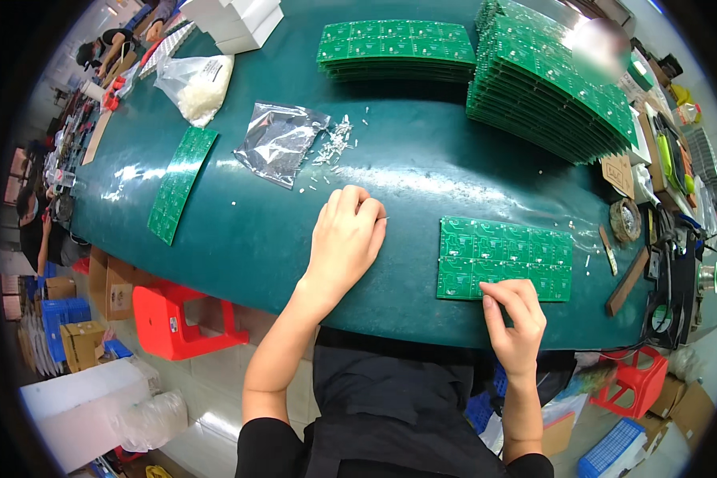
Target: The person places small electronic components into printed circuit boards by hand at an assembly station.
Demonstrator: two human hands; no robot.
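A green panel of circuit boards [506,259] lies flat on the table before me, to the right. My right hand [519,323] is over its front edge, thumb and forefinger pinched close to the panel; whatever they hold is too small to name. My left hand [344,239] rests on the table left of the panel, fingers curled together, with a thin pale tip showing at the fingertips. Beyond it lies a loose heap of small white parts [336,142], beside a clear plastic bag [279,139].
Tall stacks of green boards [550,92] and a lower stack [397,49] stand at the back. A single board [182,185] lies at left, near a bag of white pieces [199,94]. Tools, a wooden strip [627,283] and a solder spool [707,277] line the right. Other people sit at far left.
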